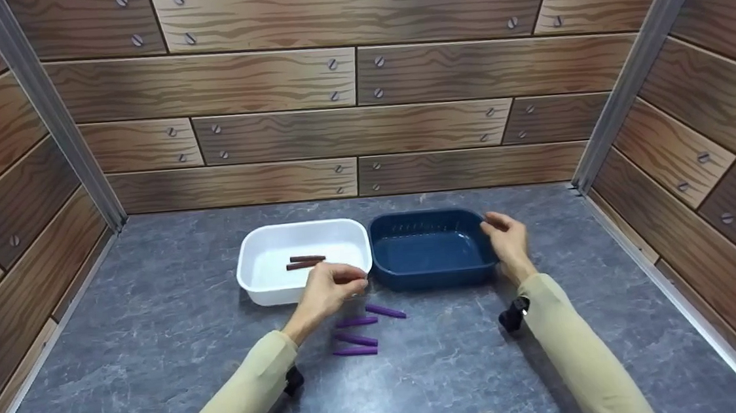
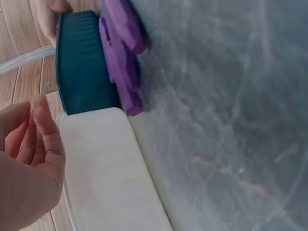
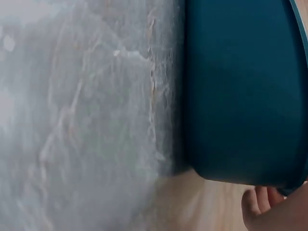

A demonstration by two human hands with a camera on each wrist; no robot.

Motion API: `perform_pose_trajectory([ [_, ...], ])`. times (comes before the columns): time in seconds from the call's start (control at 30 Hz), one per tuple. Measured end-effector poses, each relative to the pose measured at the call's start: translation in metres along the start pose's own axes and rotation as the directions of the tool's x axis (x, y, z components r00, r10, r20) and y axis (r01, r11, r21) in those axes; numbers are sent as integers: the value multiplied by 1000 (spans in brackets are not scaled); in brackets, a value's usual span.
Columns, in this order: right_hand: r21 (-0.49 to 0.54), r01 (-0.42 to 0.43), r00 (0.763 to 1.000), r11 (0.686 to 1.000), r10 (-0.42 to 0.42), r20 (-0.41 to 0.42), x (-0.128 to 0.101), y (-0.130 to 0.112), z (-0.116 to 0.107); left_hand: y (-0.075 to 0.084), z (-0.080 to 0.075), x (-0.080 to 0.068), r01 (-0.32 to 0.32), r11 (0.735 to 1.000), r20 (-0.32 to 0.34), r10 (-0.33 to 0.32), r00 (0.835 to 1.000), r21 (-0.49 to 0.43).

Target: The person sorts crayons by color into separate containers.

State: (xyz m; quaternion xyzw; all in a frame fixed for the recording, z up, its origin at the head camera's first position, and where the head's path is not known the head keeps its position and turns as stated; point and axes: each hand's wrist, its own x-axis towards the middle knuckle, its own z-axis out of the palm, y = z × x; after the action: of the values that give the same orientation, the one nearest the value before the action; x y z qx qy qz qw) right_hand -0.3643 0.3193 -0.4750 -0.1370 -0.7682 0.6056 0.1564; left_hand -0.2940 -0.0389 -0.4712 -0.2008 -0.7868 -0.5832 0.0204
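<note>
My left hand [image 1: 327, 292] hovers over the front right corner of a white plastic tub [image 1: 267, 296], its fingers loosely bent. In the left wrist view nothing shows between its thumb and fingers. Two dark brown sticks [image 1: 307, 258] lie inside that tub. My right hand [image 1: 509, 242] grips the right rim of a dark blue tub [image 1: 439, 279]; in the right wrist view its fingers [image 3: 262, 199] curl at the rim, partly hidden. Several purple faceted sticks [image 1: 357, 352] lie on the table in front of the tubs.
Both tubs stand side by side on a grey marbled tabletop [image 1: 125, 370]. Wood-patterned walls [image 1: 358, 76] enclose the back and both sides, with metal strips [image 1: 73, 138] at the corners.
</note>
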Motion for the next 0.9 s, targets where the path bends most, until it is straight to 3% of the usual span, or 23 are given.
perform_pose_trajectory([
  [0.2, 54, -72, 997, 996, 73, -6, 3, 8, 1, 0, 6, -4, -15, 996, 61, 10, 998, 91],
  [0.43, 106, -126, 991, 986, 131, -38, 6, 10, 3, -3, 10, -6, 7, 978, 170, -43, 985, 208],
  [0.9, 149, -147, 986, 978, 157, -53, 5, 10, 5, -8, 21, -9, -117, 912, 247, 18, 969, 392],
])
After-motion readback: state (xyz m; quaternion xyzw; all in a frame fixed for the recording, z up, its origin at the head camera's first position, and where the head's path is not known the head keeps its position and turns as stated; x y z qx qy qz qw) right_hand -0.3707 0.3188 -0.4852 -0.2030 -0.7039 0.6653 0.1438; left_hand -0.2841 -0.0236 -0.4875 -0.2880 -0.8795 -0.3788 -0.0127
